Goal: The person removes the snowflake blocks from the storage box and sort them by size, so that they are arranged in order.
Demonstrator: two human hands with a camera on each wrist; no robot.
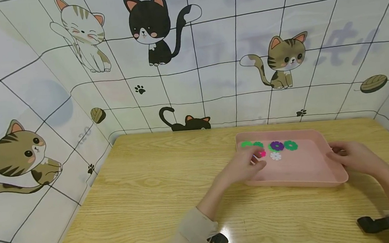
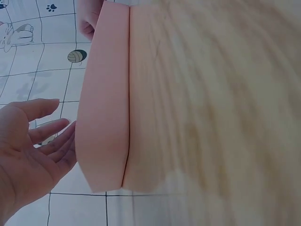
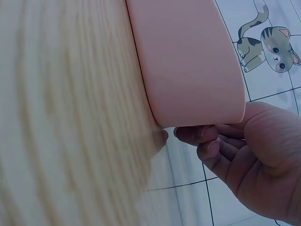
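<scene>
A shallow pink tray (image 1: 308, 169) lies on the table, with several small flower-shaped discs in its left and back part. Among them are a purple disc (image 1: 277, 146), a green disc (image 1: 291, 145), a white disc (image 1: 275, 156) and a pink disc (image 1: 262, 153). My left hand (image 1: 242, 166) hovers over the tray's left side, fingers loosely bent by the pink disc; in the left wrist view its palm shows with nothing in it. At the right end, my right hand (image 1: 356, 156) holds the tray's rim, thumb over the edge and fingers outside.
The wood-grain table (image 1: 158, 187) reaches back to a wall (image 1: 218, 80) printed with grid lines and cartoon cats. Black straps (image 1: 220, 241) sit at the sleeve cuffs. More table surface extends left of the tray and in front of it.
</scene>
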